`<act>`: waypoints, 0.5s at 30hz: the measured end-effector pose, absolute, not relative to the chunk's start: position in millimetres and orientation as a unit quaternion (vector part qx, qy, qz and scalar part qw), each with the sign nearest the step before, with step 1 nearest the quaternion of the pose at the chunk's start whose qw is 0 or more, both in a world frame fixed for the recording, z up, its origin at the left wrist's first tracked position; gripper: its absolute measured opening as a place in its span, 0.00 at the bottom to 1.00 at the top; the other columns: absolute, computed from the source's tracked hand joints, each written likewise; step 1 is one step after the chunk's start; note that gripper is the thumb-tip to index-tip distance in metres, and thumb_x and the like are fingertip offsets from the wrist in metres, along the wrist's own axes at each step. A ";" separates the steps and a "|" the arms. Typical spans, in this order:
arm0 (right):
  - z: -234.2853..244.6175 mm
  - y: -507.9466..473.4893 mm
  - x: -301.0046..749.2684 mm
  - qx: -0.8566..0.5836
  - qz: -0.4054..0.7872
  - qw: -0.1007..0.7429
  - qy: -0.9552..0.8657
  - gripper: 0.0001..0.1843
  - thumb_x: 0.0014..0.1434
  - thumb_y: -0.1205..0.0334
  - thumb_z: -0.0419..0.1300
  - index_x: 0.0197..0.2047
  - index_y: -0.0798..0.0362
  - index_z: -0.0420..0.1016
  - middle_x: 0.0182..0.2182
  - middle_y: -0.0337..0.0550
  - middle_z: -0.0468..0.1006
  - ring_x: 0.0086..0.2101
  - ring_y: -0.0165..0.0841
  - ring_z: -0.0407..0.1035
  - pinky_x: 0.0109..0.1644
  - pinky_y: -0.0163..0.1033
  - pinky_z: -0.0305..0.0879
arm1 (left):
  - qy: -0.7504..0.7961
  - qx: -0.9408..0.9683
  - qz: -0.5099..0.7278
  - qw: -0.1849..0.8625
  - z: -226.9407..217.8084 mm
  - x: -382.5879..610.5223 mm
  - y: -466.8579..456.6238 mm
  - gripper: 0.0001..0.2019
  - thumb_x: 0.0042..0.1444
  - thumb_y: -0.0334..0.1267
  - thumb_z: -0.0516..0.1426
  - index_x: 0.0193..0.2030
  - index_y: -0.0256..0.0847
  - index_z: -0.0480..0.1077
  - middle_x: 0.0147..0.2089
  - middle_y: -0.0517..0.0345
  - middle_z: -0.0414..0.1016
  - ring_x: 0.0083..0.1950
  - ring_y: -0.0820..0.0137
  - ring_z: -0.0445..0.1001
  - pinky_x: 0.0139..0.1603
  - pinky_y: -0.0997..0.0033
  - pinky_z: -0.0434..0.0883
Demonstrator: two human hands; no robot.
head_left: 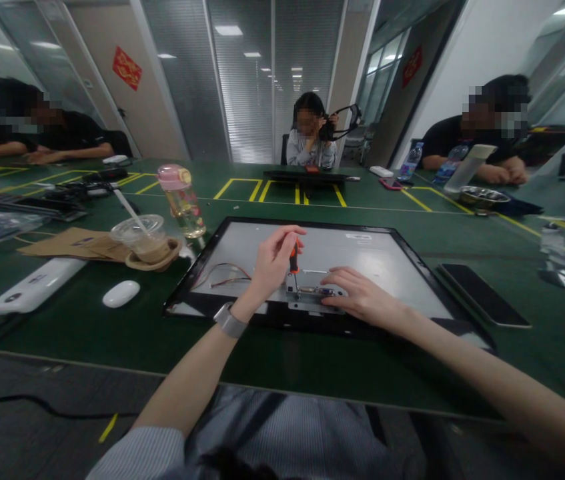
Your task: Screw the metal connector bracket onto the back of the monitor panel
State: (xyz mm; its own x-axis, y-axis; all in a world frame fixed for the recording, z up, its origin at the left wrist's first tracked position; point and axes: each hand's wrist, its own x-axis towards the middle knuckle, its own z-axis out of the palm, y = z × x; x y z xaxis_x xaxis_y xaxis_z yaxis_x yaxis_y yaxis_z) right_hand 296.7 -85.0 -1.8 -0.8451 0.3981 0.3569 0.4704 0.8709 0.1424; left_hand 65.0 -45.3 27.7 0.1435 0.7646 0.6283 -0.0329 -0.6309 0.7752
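Resting on green table (352, 363), black-framed panel (397, 270), glass partitions (247, 73) behind

Blue-grey striped sleeve (145, 455); silver wristband (231, 321), perhaps watch.

1. Left hand (271, 261) holds a screwdriver (294, 260) tip-down at a metal bracket (312, 306).
2. Right hand (362, 299) is at the bracket's right end.
3. Phone (483, 295) lies right of the flat panel (382, 257).
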 end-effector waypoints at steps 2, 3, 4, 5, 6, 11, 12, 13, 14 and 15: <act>-0.9 -86.1 294.7 -0.228 -0.111 0.159 -0.954 0.13 0.66 0.71 0.55 0.44 0.52 0.81 0.47 0.54 0.76 0.50 0.45 0.68 0.51 0.52 0.73 | 0.270 0.678 0.596 0.335 27.7 65.0 -45.6 0.11 0.67 0.41 0.51 0.42 0.40 0.73 0.30 0.60 0.73 0.32 0.75 0.73 0.33 0.76 0.70; -0.5 -86.7 294.1 -0.227 -0.109 0.160 -0.954 0.12 0.66 0.71 0.55 0.44 0.53 0.81 0.46 0.54 0.76 0.49 0.45 0.68 0.50 0.52 0.73 | 0.270 0.678 0.596 0.335 27.8 64.9 -46.0 0.11 0.67 0.41 0.51 0.42 0.40 0.73 0.30 0.60 0.73 0.32 0.75 0.73 0.33 0.76 0.70; -0.3 -87.3 294.0 -0.225 -0.107 0.164 -0.954 0.12 0.67 0.70 0.55 0.43 0.54 0.80 0.45 0.55 0.76 0.49 0.45 0.69 0.49 0.51 0.74 | 0.270 0.677 0.597 0.335 28.0 64.8 -46.4 0.11 0.67 0.41 0.51 0.42 0.39 0.73 0.30 0.60 0.73 0.32 0.74 0.73 0.33 0.76 0.70; 0.0 -87.9 294.3 -0.224 -0.105 0.170 -0.954 0.11 0.67 0.70 0.55 0.43 0.54 0.80 0.45 0.55 0.76 0.48 0.45 0.69 0.49 0.51 0.74 | 0.270 0.677 0.597 0.335 28.3 64.8 -46.8 0.12 0.67 0.41 0.51 0.42 0.39 0.73 0.30 0.60 0.73 0.32 0.74 0.73 0.32 0.76 0.70; 0.2 -88.5 295.0 -0.223 -0.100 0.180 -0.953 0.11 0.67 0.69 0.55 0.43 0.55 0.79 0.44 0.55 0.77 0.48 0.44 0.70 0.48 0.51 0.74 | 0.271 0.676 0.597 0.335 28.6 64.7 -47.1 0.12 0.67 0.41 0.52 0.42 0.39 0.73 0.30 0.59 0.73 0.32 0.74 0.73 0.32 0.76 0.70; 0.8 -91.0 302.8 -0.253 -0.028 0.268 -0.929 0.09 0.68 0.69 0.55 0.46 0.53 0.76 0.41 0.52 0.80 0.41 0.40 0.74 0.44 0.47 0.75 | 0.272 0.679 0.596 0.331 29.9 64.3 -47.3 0.11 0.68 0.40 0.51 0.42 0.39 0.73 0.30 0.59 0.73 0.32 0.74 0.73 0.32 0.76 0.71; 0.2 -91.2 304.4 -0.258 -0.008 0.278 -0.925 0.09 0.68 0.69 0.55 0.47 0.52 0.75 0.40 0.50 0.80 0.40 0.39 0.74 0.43 0.46 0.76 | 0.272 0.679 0.596 0.331 30.0 64.3 -47.1 0.11 0.68 0.39 0.51 0.42 0.39 0.73 0.30 0.59 0.73 0.32 0.74 0.73 0.32 0.76 0.71; -0.9 -91.2 306.0 -0.261 0.009 0.284 -0.923 0.09 0.68 0.69 0.55 0.47 0.52 0.75 0.39 0.48 0.81 0.39 0.38 0.75 0.42 0.45 0.76 | 0.272 0.679 0.596 0.331 30.2 64.2 -47.0 0.11 0.67 0.39 0.51 0.42 0.39 0.73 0.30 0.59 0.73 0.32 0.74 0.73 0.32 0.76 0.70; -2.6 -91.0 307.5 -0.261 0.022 0.288 -0.921 0.10 0.68 0.69 0.55 0.48 0.51 0.75 0.38 0.47 0.81 0.39 0.37 0.75 0.41 0.44 0.76 | 0.273 0.679 0.595 0.332 30.3 64.0 -46.9 0.11 0.67 0.39 0.51 0.42 0.39 0.73 0.31 0.59 0.73 0.32 0.74 0.73 0.32 0.75 0.70; -4.7 -90.7 308.9 -0.261 0.030 0.290 -0.920 0.11 0.68 0.69 0.54 0.48 0.50 0.76 0.38 0.47 0.81 0.39 0.37 0.76 0.41 0.43 0.76 | 0.274 0.679 0.595 0.333 30.4 63.9 -46.8 0.11 0.67 0.39 0.51 0.42 0.39 0.73 0.31 0.59 0.73 0.32 0.74 0.73 0.32 0.75 0.70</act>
